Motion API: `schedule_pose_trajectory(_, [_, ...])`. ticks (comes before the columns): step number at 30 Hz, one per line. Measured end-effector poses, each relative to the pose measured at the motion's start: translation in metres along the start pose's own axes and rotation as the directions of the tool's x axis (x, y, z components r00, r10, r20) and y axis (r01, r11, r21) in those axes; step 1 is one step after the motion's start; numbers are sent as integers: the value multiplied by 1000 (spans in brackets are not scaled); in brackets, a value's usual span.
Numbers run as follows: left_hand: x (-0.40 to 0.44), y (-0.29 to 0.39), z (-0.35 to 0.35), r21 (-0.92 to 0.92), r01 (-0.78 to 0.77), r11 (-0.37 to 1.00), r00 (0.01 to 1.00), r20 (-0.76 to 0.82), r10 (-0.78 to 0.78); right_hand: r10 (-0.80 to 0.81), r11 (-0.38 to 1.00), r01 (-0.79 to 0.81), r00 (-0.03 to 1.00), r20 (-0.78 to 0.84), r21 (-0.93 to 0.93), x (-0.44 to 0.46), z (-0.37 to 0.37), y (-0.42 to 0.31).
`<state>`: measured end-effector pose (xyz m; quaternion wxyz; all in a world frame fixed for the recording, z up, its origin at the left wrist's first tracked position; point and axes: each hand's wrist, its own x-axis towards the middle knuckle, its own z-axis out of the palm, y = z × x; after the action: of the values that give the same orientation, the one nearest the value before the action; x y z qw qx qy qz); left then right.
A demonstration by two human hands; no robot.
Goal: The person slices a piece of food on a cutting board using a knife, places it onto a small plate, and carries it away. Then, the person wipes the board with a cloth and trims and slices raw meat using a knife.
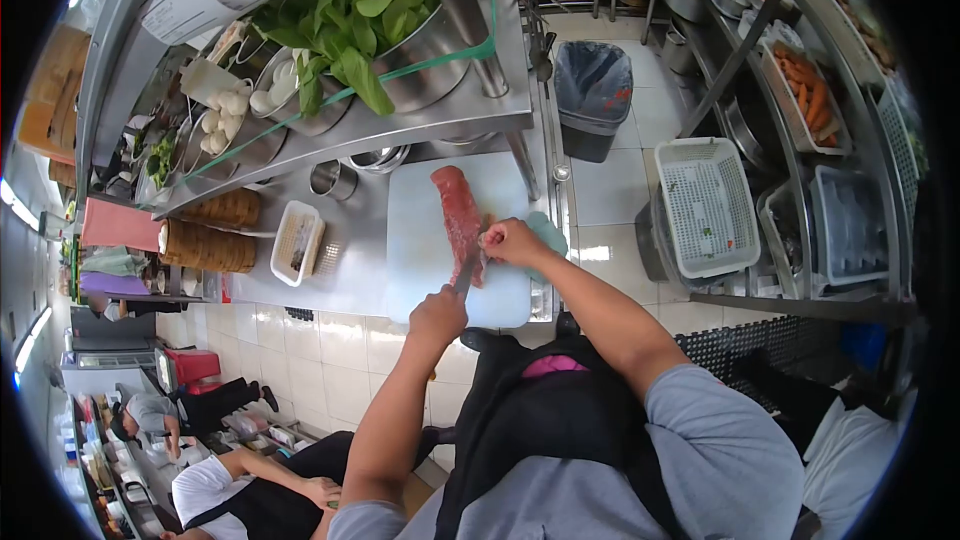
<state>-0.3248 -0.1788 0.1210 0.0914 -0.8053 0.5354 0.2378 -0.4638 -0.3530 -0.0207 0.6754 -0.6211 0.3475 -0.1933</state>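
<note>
A long piece of raw red meat (pixel 456 210) lies lengthwise on a white cutting board (pixel 415 240). My left hand (pixel 438 318) is wrapped round the handle of a knife (pixel 467 271), whose blade lies against the near end of the meat. At the right edge of the meat, my right hand (pixel 510 240) has its fingers pinched together. A small pale strip seems to be between them, though the fingers partly hide it. Beside that hand, a light green cloth (pixel 547 231) rests at the board's right edge.
A shelf (pixel 400 145) with leafy greens (pixel 350 15) overhangs the board's far side. Left of the board are a white basket (pixel 297 243) and bamboo steamers (pixel 208 244). A lined bin (pixel 592 100) and a white crate (pixel 707 208) stand to the right. Co-workers are at lower left.
</note>
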Motion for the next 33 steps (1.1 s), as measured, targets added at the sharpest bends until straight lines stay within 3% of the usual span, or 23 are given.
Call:
schedule_pose_trajectory(4, [-7, 1, 18, 14, 40, 999, 996, -84, -38, -4, 1000, 4, 1000, -28, -22, 1, -2, 2])
schedule_pose_trajectory(10, [-47, -11, 18, 39, 25, 999, 998, -58, -23, -14, 999, 15, 999, -36, 29, 0, -1, 13])
schedule_pose_trajectory(16, [-5, 9, 34, 15, 31, 999, 989, -142, -29, 1, 1000, -2, 999, 35, 10, 3, 2, 8])
schedule_pose_trajectory(20, [-30, -4, 29, -1, 38, 999, 995, -91, -38, 4, 999, -2, 999, -31, 53, 0, -2, 12])
schedule_pose_trajectory(26, [-20, -12, 58, 95, -9, 995, 981, -190, 27, 6, 999, -9, 998, 69, 47, -7, 5, 4])
schedule_pose_trajectory(30, [-18, -14, 64, 171, -7, 985, 959, -278, 55, 26, 999, -28, 997, 77, 21, -10, 6, 2])
schedule_pose_trajectory(33, [-33, -28, 58, 221, 7, 975, 966, -253, 51, 34, 998, -35, 999, 31, 59, -13, 6, 12])
